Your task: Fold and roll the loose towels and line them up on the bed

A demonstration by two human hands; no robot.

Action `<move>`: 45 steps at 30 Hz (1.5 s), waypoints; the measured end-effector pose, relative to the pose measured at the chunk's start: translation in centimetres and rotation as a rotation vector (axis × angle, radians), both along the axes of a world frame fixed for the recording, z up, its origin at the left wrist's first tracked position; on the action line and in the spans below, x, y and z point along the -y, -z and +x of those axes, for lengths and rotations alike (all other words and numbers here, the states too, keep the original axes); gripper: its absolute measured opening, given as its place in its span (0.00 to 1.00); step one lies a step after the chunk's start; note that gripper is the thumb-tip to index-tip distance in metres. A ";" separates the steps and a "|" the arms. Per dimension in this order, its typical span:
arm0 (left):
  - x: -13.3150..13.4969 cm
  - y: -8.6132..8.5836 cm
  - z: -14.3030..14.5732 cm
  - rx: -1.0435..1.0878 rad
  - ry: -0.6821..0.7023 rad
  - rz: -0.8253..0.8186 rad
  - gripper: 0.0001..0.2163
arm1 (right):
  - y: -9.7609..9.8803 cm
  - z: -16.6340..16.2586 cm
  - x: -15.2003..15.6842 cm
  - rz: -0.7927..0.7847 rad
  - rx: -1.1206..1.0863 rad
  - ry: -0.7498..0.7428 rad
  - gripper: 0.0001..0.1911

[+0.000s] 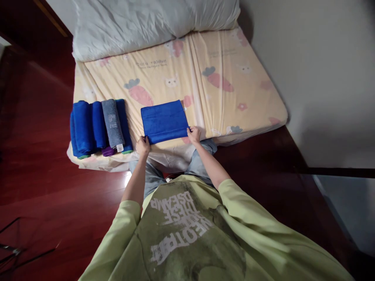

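Note:
A folded blue towel [164, 120] lies flat on the yellow carrot-print bed sheet [216, 101], near the bed's front edge. My left hand [142, 146] pinches the towel's near left corner. My right hand [193, 134] pinches its near right corner. Both hands have their fingers closed on the cloth edge. To the left, several rolled towels [99, 127] lie side by side, blue ones and one grey, touching each other.
A pale pillow or duvet [152, 23] lies across the head of the bed. A white wall [322, 78] runs along the bed's right side. Dark red wooden floor [43, 187] surrounds the bed, with thin dark cables [11, 249] at lower left.

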State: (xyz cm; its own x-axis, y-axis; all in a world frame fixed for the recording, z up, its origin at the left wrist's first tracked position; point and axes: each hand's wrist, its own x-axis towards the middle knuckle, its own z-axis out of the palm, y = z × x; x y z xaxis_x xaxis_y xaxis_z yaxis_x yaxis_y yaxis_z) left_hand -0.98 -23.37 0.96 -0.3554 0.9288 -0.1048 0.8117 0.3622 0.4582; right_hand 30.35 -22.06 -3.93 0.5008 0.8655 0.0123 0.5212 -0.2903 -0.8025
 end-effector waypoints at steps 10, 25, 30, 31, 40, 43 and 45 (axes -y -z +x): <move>0.1 0.0 0.3 -0.017 0.021 0.014 0.11 | -1.1 -0.3 0.3 -0.037 0.014 -0.030 0.04; 0.2 0.4 -0.2 -0.019 0.113 0.085 0.14 | -1.6 0.2 0.1 0.057 0.046 -0.140 0.05; 0.2 0.5 -0.4 -0.021 0.109 0.077 0.15 | -1.5 0.3 0.1 0.041 0.044 -0.177 0.09; 0.3 0.5 -0.5 -0.027 0.113 0.080 0.14 | -1.4 0.4 0.2 0.041 0.051 -0.190 0.09; 0.5 1.3 -2.0 -0.011 0.352 0.143 0.14 | -0.7 1.3 1.8 0.059 0.184 -0.466 0.17; 0.5 1.7 -2.4 0.005 0.410 0.179 0.15 | -0.9 1.5 2.2 0.027 0.331 -0.544 0.22; 0.8 1.8 -2.5 -0.002 0.432 0.193 0.16 | -1.0 1.8 2.4 0.032 0.406 -0.593 0.25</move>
State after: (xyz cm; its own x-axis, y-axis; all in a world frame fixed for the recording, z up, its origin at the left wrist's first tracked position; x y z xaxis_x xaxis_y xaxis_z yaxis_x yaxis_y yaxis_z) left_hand -3.51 -24.13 -0.86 0.0677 0.9941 0.0850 0.8700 -0.1005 0.4827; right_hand 32.17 -24.46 -2.97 -0.1029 0.9865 0.1276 0.8430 0.1546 -0.5152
